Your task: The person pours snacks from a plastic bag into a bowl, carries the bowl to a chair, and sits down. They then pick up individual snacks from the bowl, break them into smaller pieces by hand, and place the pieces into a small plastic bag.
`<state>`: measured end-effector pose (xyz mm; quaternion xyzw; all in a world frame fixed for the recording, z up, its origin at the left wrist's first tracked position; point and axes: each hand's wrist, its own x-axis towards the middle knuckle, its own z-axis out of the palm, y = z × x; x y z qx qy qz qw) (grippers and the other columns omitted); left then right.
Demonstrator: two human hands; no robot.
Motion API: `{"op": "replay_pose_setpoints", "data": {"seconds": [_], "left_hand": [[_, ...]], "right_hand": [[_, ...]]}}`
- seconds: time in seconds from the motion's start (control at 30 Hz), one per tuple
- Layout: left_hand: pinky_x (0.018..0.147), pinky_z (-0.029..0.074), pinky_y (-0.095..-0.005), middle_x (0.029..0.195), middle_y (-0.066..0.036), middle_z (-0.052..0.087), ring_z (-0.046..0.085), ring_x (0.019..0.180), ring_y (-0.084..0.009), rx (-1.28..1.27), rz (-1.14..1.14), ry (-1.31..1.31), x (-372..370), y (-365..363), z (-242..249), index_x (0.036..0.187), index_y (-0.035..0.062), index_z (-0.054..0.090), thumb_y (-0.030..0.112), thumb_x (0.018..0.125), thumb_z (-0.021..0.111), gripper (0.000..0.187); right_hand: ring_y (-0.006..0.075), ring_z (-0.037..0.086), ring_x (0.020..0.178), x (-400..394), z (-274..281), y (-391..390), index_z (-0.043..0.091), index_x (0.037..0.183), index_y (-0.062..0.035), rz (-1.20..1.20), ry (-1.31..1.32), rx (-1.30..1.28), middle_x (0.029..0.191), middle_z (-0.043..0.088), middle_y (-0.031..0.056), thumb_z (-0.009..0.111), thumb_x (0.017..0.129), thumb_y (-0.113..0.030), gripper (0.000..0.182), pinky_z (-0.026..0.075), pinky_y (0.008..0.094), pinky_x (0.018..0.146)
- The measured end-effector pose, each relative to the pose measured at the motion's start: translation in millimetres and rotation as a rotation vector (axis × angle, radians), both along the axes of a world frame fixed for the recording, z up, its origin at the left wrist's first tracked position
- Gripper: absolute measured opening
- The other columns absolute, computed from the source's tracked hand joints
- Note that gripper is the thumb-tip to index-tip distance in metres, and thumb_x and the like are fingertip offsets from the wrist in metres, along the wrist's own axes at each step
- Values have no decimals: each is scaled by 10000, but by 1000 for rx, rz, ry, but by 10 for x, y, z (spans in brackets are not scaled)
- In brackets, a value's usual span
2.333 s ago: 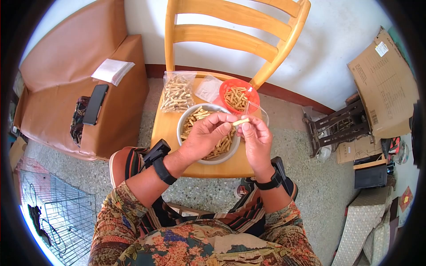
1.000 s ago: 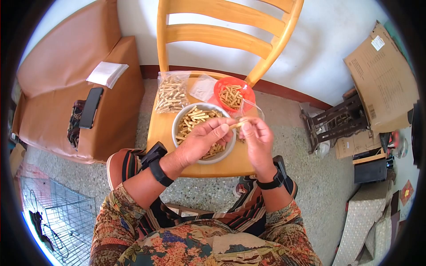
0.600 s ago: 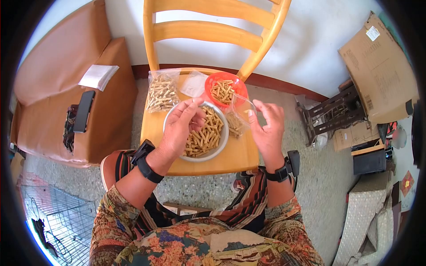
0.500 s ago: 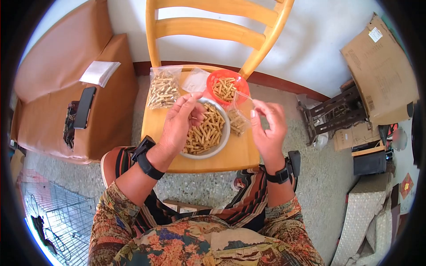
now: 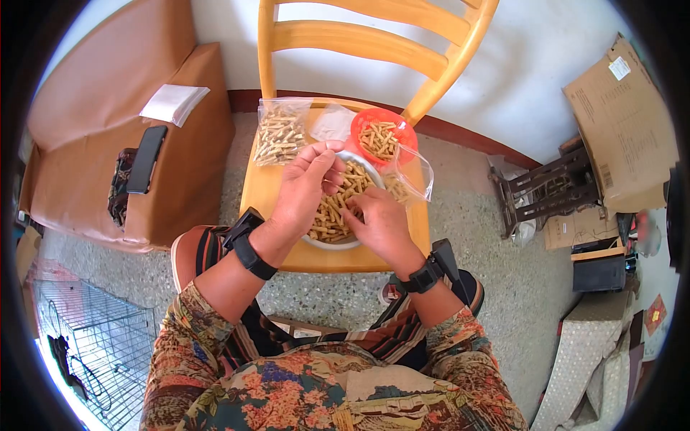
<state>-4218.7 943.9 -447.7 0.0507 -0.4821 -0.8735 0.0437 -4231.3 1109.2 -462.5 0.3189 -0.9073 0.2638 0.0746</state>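
Observation:
A grey bowl [image 5: 336,244] full of short tan sticks [image 5: 350,179] stands on a wooden chair seat [image 5: 264,195]. My left hand [image 5: 303,192] hovers over the bowl's left side with its fingers loosely curled, and I see nothing in it. My right hand [image 5: 379,224] reaches palm down into the bowl from the right, fingertips among the sticks. An open clear bag [image 5: 415,172] with a few sticks lies just right of the bowl. A red basket [image 5: 381,136] of sticks sits behind the bowl.
A filled clear bag of sticks [image 5: 279,133] and a small empty bag [image 5: 332,122] lie at the back of the seat. A brown sofa [image 5: 108,108] with a phone [image 5: 146,158] is on the left. A wire cage [image 5: 93,345] stands lower left, cardboard boxes [image 5: 622,122] on the right.
Both hands held one stick over the bowl. The right hand then moved to the open bag, opened, and has now come back down into the bowl. The left hand stayed over the bowl.

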Motion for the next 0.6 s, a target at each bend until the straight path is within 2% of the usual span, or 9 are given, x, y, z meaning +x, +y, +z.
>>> {"op": "replay_pose_setpoints", "data": {"seconds": [0.23,0.37,0.43,0.47,0.53,0.57,0.6], "left_hand": [[643,427,-208,820,28,568,511,707,-56,-49,-21,0,0,-2,0,1084,86,592,172,955,476,193],[646,429,-206,823,30,571,513,708,-54,-44,-20,-17,0,-2,0,1083,83,597,179,952,486,196],[646,428,-207,825,31,572,511,706,-54,-52,-8,-27,8,0,24,1080,82,599,186,951,492,197],[645,428,-207,828,31,573,510,705,-54,-60,6,-36,11,2,34,1078,80,600,193,951,497,199],[656,428,-200,837,29,576,514,719,-49,-144,-18,-9,-10,4,-30,1068,77,604,203,952,498,203],[667,428,-193,845,27,579,518,733,-45,-229,-44,14,-16,7,-53,1059,73,608,214,953,500,207],[667,428,-193,845,27,579,518,733,-45,-231,-44,17,-8,33,-34,1059,73,608,214,953,500,207]], "right_hand": [[289,581,747,-7,9,-64,637,711,-61,-92,-62,122,704,555,92,699,714,-205,157,470,415,649],[308,585,736,-26,-1,-58,637,711,-60,-96,-109,89,735,576,109,700,697,-195,150,474,402,649],[232,618,722,-42,-32,-32,624,730,-45,-162,-290,-195,778,621,75,698,745,-161,138,490,324,650],[232,618,722,-60,-25,-7,624,730,-45,-161,-288,-195,778,621,75,698,745,-161,138,490,324,650],[116,618,752,-106,3,51,601,841,-26,-92,-687,-571,829,637,37,655,837,-110,100,491,240,682],[116,618,752,-117,19,66,601,841,-26,-90,-684,-573,829,637,37,655,837,-110,100,491,240,682],[85,598,781,-118,41,80,581,910,-17,-14,-760,-720,849,626,24,632,866,-96,104,488,225,701]]}}
